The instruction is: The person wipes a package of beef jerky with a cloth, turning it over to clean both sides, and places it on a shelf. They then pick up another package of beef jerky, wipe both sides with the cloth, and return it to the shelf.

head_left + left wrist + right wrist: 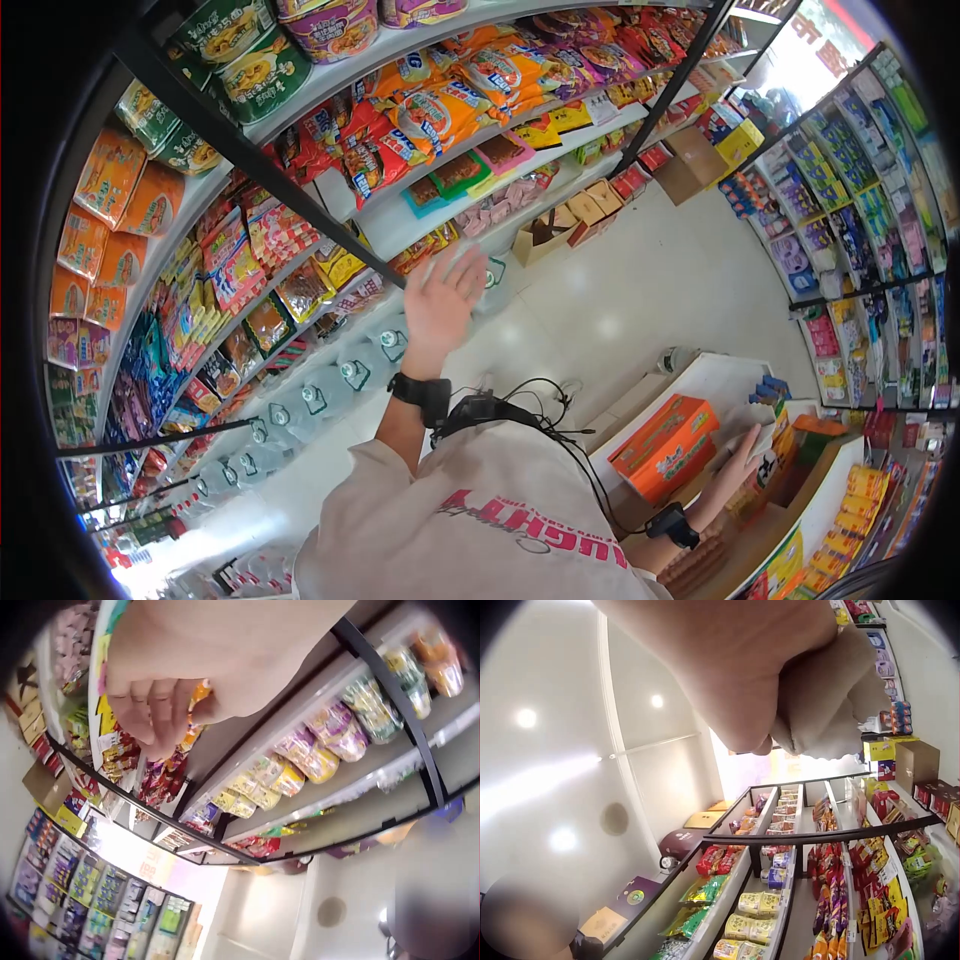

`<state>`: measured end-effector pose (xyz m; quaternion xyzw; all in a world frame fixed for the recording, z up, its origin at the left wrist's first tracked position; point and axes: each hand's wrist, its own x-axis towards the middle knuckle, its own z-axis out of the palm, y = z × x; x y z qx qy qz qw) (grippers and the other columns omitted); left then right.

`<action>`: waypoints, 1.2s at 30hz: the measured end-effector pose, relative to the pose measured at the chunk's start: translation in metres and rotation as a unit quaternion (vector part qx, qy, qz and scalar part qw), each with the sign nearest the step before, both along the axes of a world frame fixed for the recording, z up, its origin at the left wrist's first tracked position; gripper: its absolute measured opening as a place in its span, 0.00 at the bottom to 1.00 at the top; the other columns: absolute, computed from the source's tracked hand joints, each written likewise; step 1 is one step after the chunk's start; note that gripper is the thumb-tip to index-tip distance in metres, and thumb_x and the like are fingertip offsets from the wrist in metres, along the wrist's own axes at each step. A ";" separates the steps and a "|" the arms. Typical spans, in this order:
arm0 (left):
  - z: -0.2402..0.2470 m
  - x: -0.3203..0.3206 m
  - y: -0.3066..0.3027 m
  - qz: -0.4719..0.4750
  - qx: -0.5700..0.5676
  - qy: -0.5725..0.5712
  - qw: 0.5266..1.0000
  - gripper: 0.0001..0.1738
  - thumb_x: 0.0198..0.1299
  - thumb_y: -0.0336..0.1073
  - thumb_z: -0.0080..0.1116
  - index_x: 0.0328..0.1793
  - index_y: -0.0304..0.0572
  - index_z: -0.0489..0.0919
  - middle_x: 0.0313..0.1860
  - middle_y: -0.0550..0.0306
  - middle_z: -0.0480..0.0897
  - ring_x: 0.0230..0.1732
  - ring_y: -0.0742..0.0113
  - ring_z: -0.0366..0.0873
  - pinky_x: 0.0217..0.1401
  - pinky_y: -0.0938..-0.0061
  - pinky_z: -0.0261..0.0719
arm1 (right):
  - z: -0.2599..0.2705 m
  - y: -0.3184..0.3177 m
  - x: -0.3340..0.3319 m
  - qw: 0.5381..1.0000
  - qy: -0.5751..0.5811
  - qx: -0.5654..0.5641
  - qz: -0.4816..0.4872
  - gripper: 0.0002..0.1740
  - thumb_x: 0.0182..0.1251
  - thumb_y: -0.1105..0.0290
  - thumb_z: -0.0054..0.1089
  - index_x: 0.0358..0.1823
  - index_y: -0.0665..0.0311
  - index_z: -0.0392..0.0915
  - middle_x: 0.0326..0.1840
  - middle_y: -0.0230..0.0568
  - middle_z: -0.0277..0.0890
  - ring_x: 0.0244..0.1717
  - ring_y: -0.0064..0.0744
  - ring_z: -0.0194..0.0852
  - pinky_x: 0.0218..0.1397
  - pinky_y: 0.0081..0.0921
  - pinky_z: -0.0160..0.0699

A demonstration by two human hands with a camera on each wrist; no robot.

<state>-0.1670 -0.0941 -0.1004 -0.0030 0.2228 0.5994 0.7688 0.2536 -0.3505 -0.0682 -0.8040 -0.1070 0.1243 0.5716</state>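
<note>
My left hand is raised in front of the snack shelves, its fingers spread loosely and nothing in its grasp. Bagged noodles in orange packs lie on the shelf beyond it, and large clear water bottles line the floor below. In the left wrist view the same hand overlaps the shelving, its fingers slightly bent. Out to the right, over a white counter, my right hand grips a crumpled pale cloth. The right wrist view shows that cloth bunched beneath the fingers, most of which are hidden.
An orange box sits on the counter by my right arm. Cables hang at my waist. Cardboard boxes stand on the floor at the far shelf end. Another stocked shelf rises at the right.
</note>
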 end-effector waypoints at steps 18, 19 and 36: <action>-0.076 0.021 -0.037 0.350 0.099 -0.235 0.902 0.16 0.63 0.39 0.56 0.51 0.34 0.79 0.39 0.53 0.81 0.41 0.63 0.74 0.47 0.67 0.70 | -0.045 0.279 0.106 0.861 0.264 0.055 0.432 0.33 0.73 0.53 0.61 0.72 0.65 0.68 0.68 0.43 0.71 0.64 0.30 0.73 0.66 0.32 0.74; -0.076 0.015 -0.039 0.379 0.069 -0.216 0.897 0.16 0.63 0.38 0.55 0.51 0.35 0.80 0.41 0.52 0.81 0.42 0.64 0.74 0.47 0.68 0.70 | -0.043 0.291 0.072 0.831 0.317 0.080 0.450 0.31 0.74 0.56 0.61 0.73 0.64 0.68 0.72 0.43 0.69 0.68 0.31 0.71 0.70 0.33 0.72; -0.173 -0.106 -0.094 0.529 0.177 -0.342 0.756 0.16 0.63 0.41 0.54 0.49 0.38 0.79 0.37 0.56 0.74 0.37 0.66 0.67 0.44 0.69 0.66 | -0.144 0.437 -0.265 0.542 0.676 -0.046 0.498 0.22 0.75 0.53 0.47 0.61 0.54 0.76 0.58 0.37 0.79 0.61 0.42 0.75 0.64 0.48 0.73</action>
